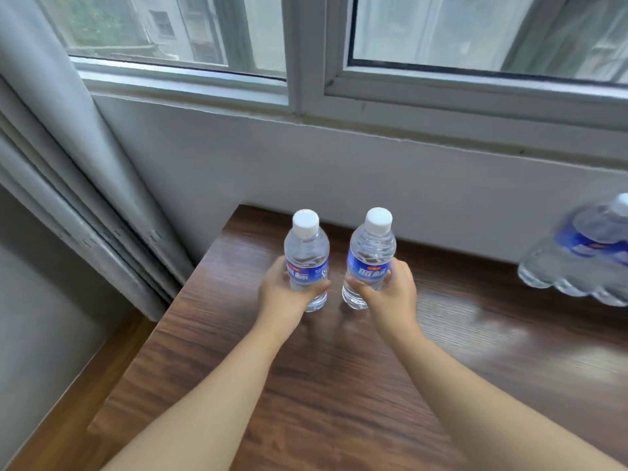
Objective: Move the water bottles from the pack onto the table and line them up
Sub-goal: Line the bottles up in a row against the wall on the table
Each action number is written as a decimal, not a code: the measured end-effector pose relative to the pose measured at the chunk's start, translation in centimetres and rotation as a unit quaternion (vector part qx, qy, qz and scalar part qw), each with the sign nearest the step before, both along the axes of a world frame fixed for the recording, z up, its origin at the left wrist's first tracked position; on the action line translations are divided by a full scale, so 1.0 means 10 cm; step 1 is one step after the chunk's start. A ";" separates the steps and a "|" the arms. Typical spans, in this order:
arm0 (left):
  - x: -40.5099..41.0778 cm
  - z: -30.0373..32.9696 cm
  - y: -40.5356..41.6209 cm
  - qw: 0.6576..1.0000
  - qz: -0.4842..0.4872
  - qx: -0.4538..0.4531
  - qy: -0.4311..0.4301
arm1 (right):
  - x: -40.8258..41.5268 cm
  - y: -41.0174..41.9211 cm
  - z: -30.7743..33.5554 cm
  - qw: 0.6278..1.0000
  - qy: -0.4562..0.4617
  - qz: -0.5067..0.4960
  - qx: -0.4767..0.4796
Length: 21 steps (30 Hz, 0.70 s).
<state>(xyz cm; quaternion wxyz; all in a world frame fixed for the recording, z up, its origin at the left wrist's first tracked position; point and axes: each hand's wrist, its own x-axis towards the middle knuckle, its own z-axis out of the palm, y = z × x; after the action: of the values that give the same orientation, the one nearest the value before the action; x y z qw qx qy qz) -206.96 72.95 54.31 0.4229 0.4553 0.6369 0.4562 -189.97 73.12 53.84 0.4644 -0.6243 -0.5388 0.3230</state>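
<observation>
dark wood-grain worktop (339, 385) sits against a white wall under the window (306, 45), grey curtain (68, 147) left of it. left hand (289, 294) wraps one upright bottle (307, 260), right hand (390, 290) wraps another (370, 256), both just below the window. pack (584, 256) lies blurred on the worktop, far right of the window.

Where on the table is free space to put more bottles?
Bare table lies between the right bottle and the pack, and in front of both hands. The left bottle stands near the table's left edge, so room there is small.
</observation>
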 end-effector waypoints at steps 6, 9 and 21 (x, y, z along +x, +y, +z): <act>0.90 0.00 0.28 0.999 -0.038 0.004 0.014 | 0.93 0.07 0.00 0.996 0.005 -0.084 0.018; 1.33 -0.02 0.40 0.999 -0.048 0.009 0.020 | 1.36 0.12 0.00 0.992 0.004 -0.123 0.020; 2.63 -0.18 0.83 0.995 -0.096 0.010 0.033 | 2.32 0.34 -0.12 0.979 0.053 -0.199 0.006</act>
<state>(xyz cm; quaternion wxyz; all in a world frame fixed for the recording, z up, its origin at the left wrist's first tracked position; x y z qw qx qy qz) -180.63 81.22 52.55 0.4389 0.5332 0.5992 0.4050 -166.72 76.52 52.62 0.5512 -0.6981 -0.3801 0.2536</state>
